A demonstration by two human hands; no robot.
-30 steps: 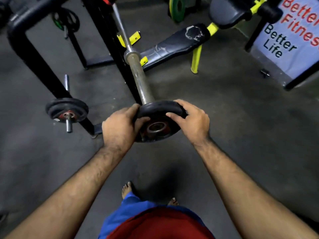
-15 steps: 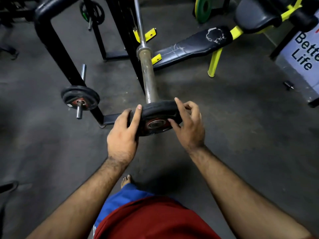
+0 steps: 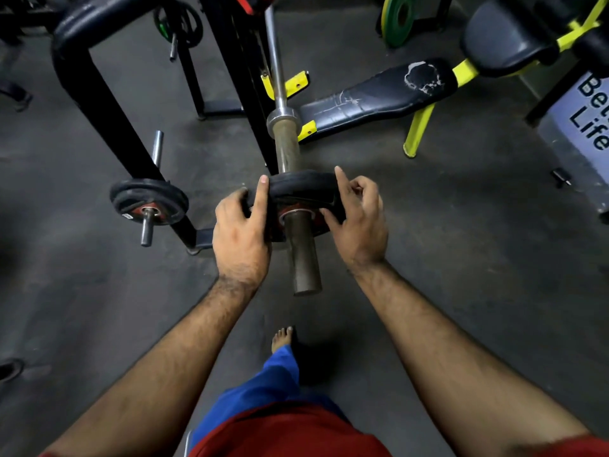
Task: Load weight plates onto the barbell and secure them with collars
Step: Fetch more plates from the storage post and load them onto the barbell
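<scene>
2 bare hands grip 1 black weight plate (image 3: pixel 301 189) threaded on the sleeve of the barbell (image 3: pixel 286 150). Left hand (image 3: pixel 240 230): fingers wrapped over the plate's left rim, index finger extended along its upper edge. Right hand (image 3: pixel 357 222): thumb on the near face, index finger raised along the right rim, remaining fingers loosely curled just beside it. The hands sit apart, 1 on each side of the plate. The plate's red hub surrounds the sleeve; the sleeve's end (image 3: pixel 304 265) projects toward the viewer past the plate, between the 2 forearms. Farther along, bare sleeve separates the plate from the barbell's shoulder ring (image 3: pixel 282 122), beyond which the thinner shaft runs up into a black rack (image 3: pixel 237 61). To the left, a 2nd black plate (image 3: pixel 149 201) with a red centre hangs on a storage peg of the rack frame. To the right, a dark padded bench (image 3: pixel 379 94) with yellow legs stands on the grey floor (image 3: pixel 461 258). A green plate (image 3: pixel 397 18) leans at top right. Below, 1 bare foot (image 3: pixel 281 338), a blue trouser leg and a red shirt are visible.
</scene>
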